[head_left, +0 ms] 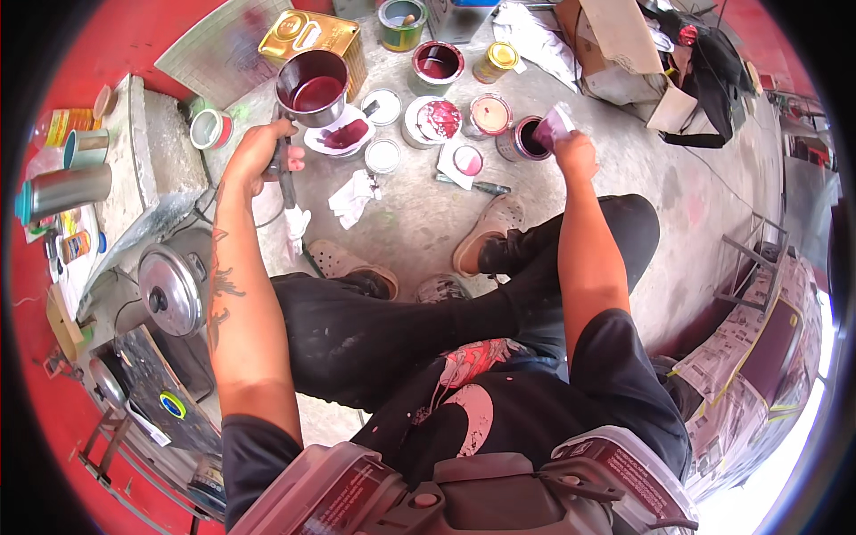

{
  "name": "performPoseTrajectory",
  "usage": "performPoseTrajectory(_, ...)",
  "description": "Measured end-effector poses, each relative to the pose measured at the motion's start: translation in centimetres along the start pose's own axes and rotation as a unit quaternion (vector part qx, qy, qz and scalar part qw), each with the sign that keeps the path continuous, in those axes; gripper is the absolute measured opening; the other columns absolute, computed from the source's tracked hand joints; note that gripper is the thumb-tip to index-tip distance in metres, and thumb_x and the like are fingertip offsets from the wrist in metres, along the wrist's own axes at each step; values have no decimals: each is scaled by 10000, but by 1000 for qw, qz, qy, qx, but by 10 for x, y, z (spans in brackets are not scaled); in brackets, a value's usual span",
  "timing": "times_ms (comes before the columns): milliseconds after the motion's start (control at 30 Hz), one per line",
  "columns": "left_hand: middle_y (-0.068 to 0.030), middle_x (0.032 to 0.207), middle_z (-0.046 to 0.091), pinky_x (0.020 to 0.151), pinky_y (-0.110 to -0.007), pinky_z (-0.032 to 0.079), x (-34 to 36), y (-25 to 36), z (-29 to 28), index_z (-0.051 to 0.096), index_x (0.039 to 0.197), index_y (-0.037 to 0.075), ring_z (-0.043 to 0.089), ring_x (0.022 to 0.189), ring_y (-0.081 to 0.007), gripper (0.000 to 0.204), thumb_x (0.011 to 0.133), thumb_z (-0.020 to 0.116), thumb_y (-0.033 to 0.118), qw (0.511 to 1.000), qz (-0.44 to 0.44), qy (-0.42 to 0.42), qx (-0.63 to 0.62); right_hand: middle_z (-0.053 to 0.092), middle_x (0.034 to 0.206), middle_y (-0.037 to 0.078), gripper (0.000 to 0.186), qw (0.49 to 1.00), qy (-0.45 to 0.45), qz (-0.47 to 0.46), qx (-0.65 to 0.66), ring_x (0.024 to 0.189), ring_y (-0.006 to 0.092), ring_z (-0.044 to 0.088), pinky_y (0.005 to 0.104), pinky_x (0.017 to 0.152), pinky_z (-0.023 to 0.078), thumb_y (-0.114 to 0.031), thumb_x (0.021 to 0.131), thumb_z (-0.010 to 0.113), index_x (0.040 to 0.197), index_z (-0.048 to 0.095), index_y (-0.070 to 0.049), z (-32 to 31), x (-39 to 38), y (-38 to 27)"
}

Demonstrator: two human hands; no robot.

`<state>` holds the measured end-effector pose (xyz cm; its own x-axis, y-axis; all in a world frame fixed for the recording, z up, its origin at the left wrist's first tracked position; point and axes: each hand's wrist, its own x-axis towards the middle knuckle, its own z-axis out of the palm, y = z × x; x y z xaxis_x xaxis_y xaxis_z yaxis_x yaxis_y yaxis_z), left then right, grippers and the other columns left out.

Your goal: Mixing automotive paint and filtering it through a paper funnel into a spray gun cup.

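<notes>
My left hand (261, 156) is closed around the dark handle of a metal pot (312, 85) that has dark red paint in it. Below the pot lies a white lid (340, 134) smeared with dark red. At the right, my right hand (578, 157) pinches a pale, purple-stained piece (555, 125), perhaps a small cup or a folded sheet. That piece is at the rim of an open can of very dark red paint (528, 140). Between my hands stand a can with a paint-splashed white lid (434, 121) and a can with a peach-coloured top (490, 115).
A gold rectangular tin (314, 37) and a larger can of red paint (438, 64) stand behind. White rags (354, 198) lie on the concrete floor near my clogs (349, 267). A cardboard box (615, 49) is at the far right, a concrete ledge (169, 152) at the left.
</notes>
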<state>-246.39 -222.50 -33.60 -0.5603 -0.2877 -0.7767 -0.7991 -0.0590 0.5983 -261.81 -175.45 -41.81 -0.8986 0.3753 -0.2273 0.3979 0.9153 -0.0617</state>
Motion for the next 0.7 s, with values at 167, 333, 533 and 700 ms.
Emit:
performPoseTrajectory(167, -86, 863, 681, 689, -370, 440, -2, 5, 12, 580, 1105, 53, 666, 681, -172, 389, 829, 544, 323, 1000, -2, -9, 25, 677, 1054, 179, 403, 985, 137, -56, 89, 1001, 370, 638, 489, 894, 464, -271, 784, 559, 1146, 653, -123, -63, -3, 8)
performPoseTrajectory(333, -143, 811, 658, 623, -330, 547, -6, 2, 30, 553, 1049, -11, 653, 655, -219, 293, 872, 518, 220, 997, 21, -72, -17, 663, 870, 211, 214, 919, 167, -271, 235, 815, 391, 640, 439, 730, 494, -140, 819, 612, 997, 631, -23, -131, -65, -24)
performPoseTrajectory(533, -156, 796, 643, 608, -313, 542, -12, 4, 47, 575, 1007, -49, 642, 619, -221, 265, 864, 542, 172, 993, 48, -104, -10, 616, 863, 85, 250, 738, 237, -587, 235, 852, 281, 589, 402, 763, 434, -31, 713, 663, 955, 628, -81, -166, -151, -101)
performPoseTrajectory(700, -153, 793, 641, 606, -300, 524, -14, 4, 48, 578, 1034, -49, 642, 635, -215, 284, 865, 533, 175, 993, 51, -106, 2, 578, 803, 29, 281, 667, 201, -696, 175, 879, 244, 565, 397, 802, 407, -26, 660, 660, 922, 617, -116, -158, -190, -152)
